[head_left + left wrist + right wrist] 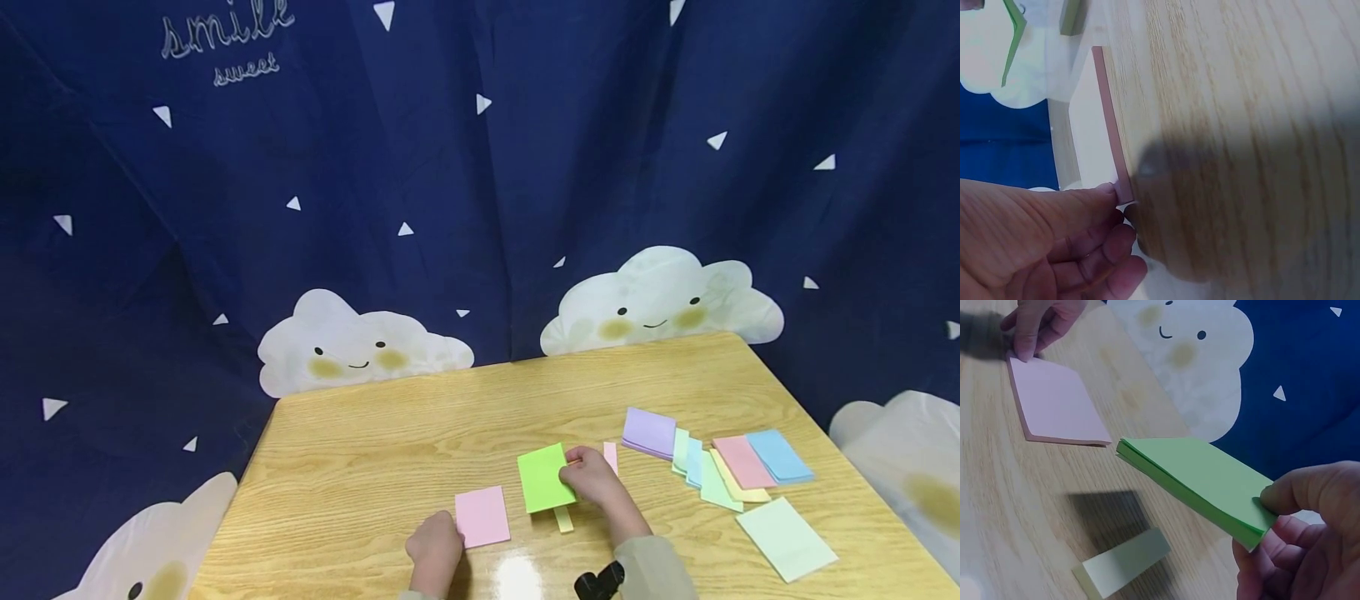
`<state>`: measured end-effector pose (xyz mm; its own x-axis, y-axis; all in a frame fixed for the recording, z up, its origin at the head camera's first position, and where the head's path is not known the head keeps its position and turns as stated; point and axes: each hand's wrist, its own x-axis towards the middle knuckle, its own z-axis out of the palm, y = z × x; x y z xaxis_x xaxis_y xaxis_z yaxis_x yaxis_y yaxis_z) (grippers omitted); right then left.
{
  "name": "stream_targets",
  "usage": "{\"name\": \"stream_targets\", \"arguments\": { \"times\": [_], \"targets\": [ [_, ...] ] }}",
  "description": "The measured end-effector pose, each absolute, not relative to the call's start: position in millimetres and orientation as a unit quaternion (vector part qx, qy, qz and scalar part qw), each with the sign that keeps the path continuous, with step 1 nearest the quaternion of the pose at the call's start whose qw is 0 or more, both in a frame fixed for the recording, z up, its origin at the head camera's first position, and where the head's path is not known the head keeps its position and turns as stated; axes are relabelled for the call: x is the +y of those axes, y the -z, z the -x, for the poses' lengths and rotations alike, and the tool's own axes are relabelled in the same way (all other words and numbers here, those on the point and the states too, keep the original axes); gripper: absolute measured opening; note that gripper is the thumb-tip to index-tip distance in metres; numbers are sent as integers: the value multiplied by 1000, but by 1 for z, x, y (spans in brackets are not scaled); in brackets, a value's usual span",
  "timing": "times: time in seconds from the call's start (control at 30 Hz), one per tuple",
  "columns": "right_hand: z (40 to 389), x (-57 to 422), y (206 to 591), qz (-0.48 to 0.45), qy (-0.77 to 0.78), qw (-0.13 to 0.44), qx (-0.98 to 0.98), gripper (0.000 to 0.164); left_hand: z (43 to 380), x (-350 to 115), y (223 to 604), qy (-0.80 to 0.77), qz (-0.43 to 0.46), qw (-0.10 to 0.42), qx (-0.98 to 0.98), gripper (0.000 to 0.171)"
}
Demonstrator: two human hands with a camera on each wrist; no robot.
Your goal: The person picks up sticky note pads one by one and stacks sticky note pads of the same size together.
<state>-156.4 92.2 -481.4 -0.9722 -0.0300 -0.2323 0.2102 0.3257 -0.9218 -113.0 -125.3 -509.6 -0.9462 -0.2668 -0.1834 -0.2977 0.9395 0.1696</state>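
My right hand pinches a bright green sticky note pad by its right edge, thumb on top and fingers beneath. In the right wrist view the green pad is lifted over the table, its shadow falling below. A narrow pale yellow note pad lies under it, partly covered by the green pad in the head view. To the left, a square pink sticky note pad lies on the table. My left hand pinches its near left corner, the thumb on top of the edge.
At the right lie a purple pad, small mint and blue pads, a pink pad, a blue pad and a pale green pad. A narrow pink strip pad lies behind my right hand. A dark blue curtain hangs behind the table.
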Motion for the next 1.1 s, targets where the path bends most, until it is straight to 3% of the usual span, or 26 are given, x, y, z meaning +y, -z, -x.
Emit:
{"name": "stream_targets", "arguments": {
  "times": [0.47, 1.1],
  "targets": [
    [155, 75, 495, -57, 605, 107, 787, 33, 113, -128, 514, -99, 141, 62, 983, 15],
    [146, 42, 515, -43, 624, 119, 771, 30, 117, -128, 518, -85, 148, 82, 982, 19]
  ]
}}
